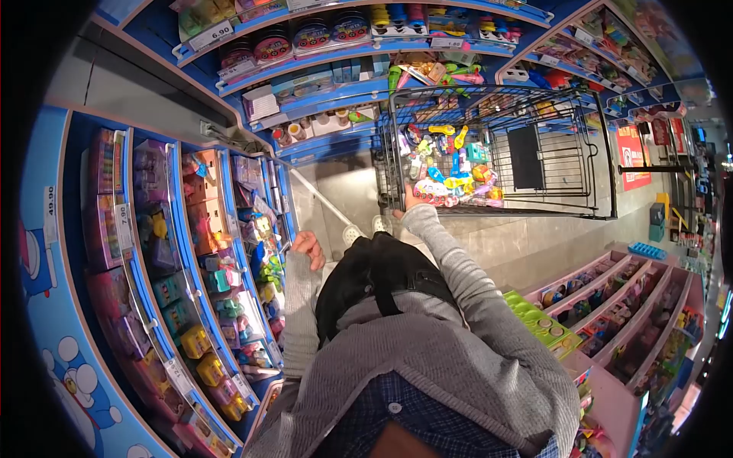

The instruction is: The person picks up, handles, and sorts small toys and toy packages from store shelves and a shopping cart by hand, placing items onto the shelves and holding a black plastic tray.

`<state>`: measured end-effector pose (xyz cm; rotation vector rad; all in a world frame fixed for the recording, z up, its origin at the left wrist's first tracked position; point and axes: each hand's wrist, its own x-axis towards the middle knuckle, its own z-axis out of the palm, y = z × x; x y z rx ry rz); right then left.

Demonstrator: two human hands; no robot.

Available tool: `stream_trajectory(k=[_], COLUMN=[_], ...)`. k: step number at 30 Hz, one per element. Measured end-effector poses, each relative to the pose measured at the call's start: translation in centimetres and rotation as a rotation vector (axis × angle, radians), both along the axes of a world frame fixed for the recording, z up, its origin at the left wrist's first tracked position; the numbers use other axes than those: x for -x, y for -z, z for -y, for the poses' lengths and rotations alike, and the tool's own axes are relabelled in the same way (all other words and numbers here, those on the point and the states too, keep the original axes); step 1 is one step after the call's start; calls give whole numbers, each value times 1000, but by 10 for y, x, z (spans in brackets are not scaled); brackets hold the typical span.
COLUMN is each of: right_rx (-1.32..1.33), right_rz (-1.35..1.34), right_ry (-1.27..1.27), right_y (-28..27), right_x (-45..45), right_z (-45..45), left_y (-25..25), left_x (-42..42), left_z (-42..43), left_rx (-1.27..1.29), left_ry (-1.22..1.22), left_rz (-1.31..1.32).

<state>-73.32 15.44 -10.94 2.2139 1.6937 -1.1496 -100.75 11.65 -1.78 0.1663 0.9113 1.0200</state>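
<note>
My left hand [307,249] is beside the left shelves, its fingers loosely curled with nothing visible in them. At the near edge of a black wire shopping cart [489,213], my right hand [413,201] is closed on a white spotted item [431,190]. Its fingers are partly hidden. Inside the cart lies a heap of small colourful toys, among them a yellow one [460,137] and a teal box [478,153].
Blue shelves [177,252] with packaged toys rise on the left, and a stocked blue shelf [321,98] runs across the back. Pink-edged bins [611,298] and a green tray [538,320] are at right. A red sign [633,156] stands beyond the cart.
</note>
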Motion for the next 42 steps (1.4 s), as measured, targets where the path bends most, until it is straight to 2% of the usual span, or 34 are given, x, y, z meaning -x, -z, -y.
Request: stream_trajectory(k=[4, 5, 8, 10, 11, 13, 14, 16, 18, 19, 21, 22, 24, 25, 27, 28, 31, 34, 35, 36, 37, 39, 40, 42], right_rx=[-145, -50, -7, -174, -175, -243, -362, -364, -268, -172, -184, -190, -170, -121, -57, 8, 201, 335, 314, 293, 298, 211, 219, 142], right_rz=[-12, -42, -43, -63, -62, -299, -284, -311, -275, -209, -79, -134, -291, -162, -145, -126, -82, -68, -134, -200, -214, -353, -369, -582], right_ry=[-43, -25, -16, 27, 28, 157, 208, 219, 262, 294, 307, 379, 476, 393, 337, 286, 120, -15, 2, 18, -1, 137, 116, 345], right_y=[10, -4, -7, -2, -1, 0, 13, 21, 19, 15, 11, 12, 0, 55, 50, 51, 52, 80, 118, 151, 173, 211, 230, 256], right_x=[18, 25, 44, 54, 55, 51, 49, 27, -2, -16, -47, -59, -81, -109, -127, -131, -128, -124, -117, -109, -97, -72, -62, -40], right_z=[7, 4, 2, 6, 6, 6, 9, 14, 20, 22, 29, 30, 28, 34, 22, 15, -9, -27, -28, -30, -32, -25, -25, -19], left_y=[25, 29, 21, 23, 30, 43, 48, 58, 71, 83, 106, 117, 128, 128, 121, 120, 113, 105, 108, 111, 115, 118, 120, 118], left_x=[13, 13, 4, -2, -4, -11, -13, -20, -31, -35, -46, -53, -69, -76, -97, -103, -115, -119, -117, -117, -117, -115, -112, -113], left_z=[3, 6, 5, 3, 2, 2, 0, -7, -19, -23, -34, -44, -63, -69, -80, -83, -81, -82, -81, -81, -81, -79, -79, -78], left_rx=[-2, 23, 55, 85, 35, -17, -44, -71, -68, -64, -211, -209, -181, -176, -363, -354, -153, -151, -169, -306, -288, -367, -307, -277], left_ry=[61, 63, 68, 80, 135, 191, 223, 256, 448, 449, 594, 593, 499, 498, 308, 304, 321, 299, 298, 211, 206, 174, 230, 230], left_rz=[-27, -66, -129, -174, -249, -323, -371, -418, -731, -728, -1144, -1141, -1300, -1299, -1358, -1362, -1731, -1772, -1796, -1908, -1926, -1984, -1959, -1942])
